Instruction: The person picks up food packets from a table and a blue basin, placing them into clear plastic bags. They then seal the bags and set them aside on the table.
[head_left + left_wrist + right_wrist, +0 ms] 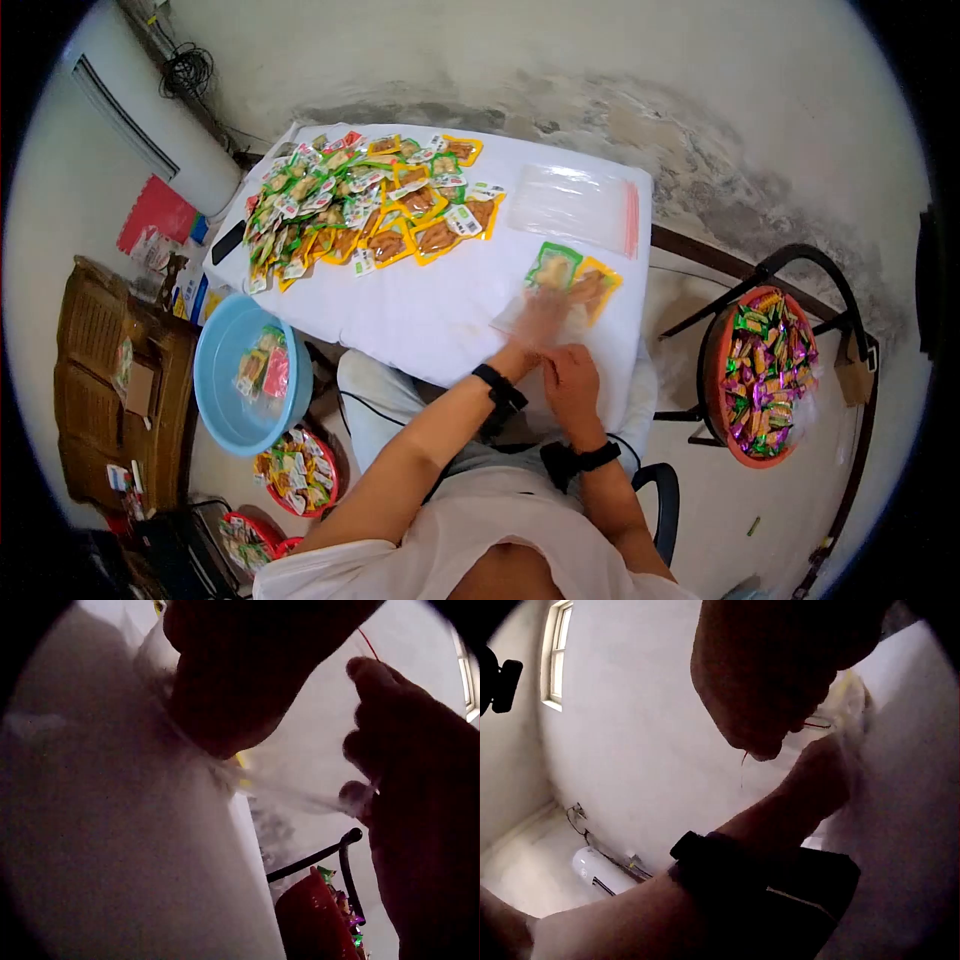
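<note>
My left hand (537,318), blurred, reaches into a clear plastic bag (508,316) near the table's front right edge. Its fingers point forward under the film. My right hand (572,388) pinches the mouth edge of that bag just beside the left wrist. In the left wrist view the film (300,796) stretches from the left hand to the right hand (409,742), and a thin red line runs along the edge. Just beyond the left fingers lie a green snack packet (553,266) and a yellow snack packet (597,287), partly overlapped by the bag.
A heap of green and yellow snack packets (330,205) covers the table's left part. A stack of clear bags with red edges (575,208) lies back right. A blue basin (205,385) stands left, a red tub of wrapped sweets (768,380) right. A phone (229,243) lies on the left edge.
</note>
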